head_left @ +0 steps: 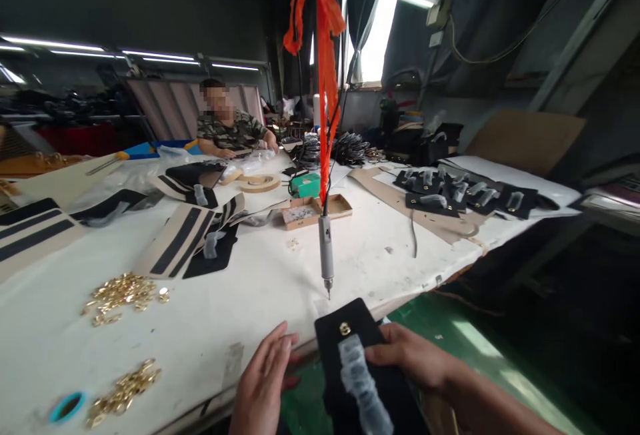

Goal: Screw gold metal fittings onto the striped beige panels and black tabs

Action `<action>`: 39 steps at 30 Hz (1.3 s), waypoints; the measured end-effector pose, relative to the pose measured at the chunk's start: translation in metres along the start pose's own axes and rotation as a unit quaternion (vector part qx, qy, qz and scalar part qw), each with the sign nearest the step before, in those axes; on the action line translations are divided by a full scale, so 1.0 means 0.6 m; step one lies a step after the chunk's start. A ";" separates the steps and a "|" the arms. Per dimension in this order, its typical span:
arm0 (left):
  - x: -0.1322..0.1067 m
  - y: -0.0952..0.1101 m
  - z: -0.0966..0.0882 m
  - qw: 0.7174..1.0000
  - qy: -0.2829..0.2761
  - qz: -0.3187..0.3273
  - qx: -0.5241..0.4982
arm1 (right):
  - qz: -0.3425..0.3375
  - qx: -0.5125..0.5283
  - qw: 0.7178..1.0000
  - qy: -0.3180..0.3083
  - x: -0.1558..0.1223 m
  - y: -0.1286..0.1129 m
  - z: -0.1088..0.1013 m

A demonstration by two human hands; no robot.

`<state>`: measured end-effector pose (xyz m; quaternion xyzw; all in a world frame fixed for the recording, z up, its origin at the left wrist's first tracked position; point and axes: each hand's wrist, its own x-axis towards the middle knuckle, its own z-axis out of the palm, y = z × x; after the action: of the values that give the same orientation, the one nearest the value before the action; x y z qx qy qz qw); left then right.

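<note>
My right hand (407, 355) grips the right edge of a flat black panel (333, 328), thumb on top and fingers beneath. The panel bears a gold S-shaped emblem (345, 329) near its far end. A strip wrapped in clear plastic (363, 385) runs down its face. To the panel's left is my left hand (265, 381), open, with its fingers stretched out and holding nothing. Just beyond the panel hangs a grey electric screwdriver (327, 248), tip downward, on a cord tied with orange cloth (327, 88). The panel's near end runs out of view.
On the white table (270, 288) lie gold fittings (123, 291), more gold fittings (125, 391), a blue ring (67, 408) and cardboard trays (340, 205). Striped panels (175, 241) lie left, finished-looking black panels (483, 196) right. A co-worker (227, 128) sits across the table.
</note>
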<state>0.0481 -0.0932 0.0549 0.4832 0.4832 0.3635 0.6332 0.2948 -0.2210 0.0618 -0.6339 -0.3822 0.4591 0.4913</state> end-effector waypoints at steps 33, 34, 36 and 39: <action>0.074 -0.063 -0.112 0.978 0.065 0.136 0.142 | -0.055 -0.033 0.996 -0.056 0.514 -0.154 0.488; 0.075 -0.067 -0.112 0.977 0.068 0.137 0.151 | -0.047 -0.030 0.997 -0.045 0.540 -0.155 0.506; 0.078 -0.076 -0.112 0.975 0.071 0.133 0.161 | -0.029 -0.029 0.999 -0.027 0.583 -0.153 0.534; 0.080 -0.089 -0.111 0.978 0.073 0.114 0.157 | -0.014 -0.036 0.999 -0.001 0.621 -0.145 0.552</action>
<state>-0.0035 -0.0458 -0.0135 0.6010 0.5209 0.3868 0.4668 0.0813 0.2374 0.0378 -0.6452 -0.4081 0.4384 0.4743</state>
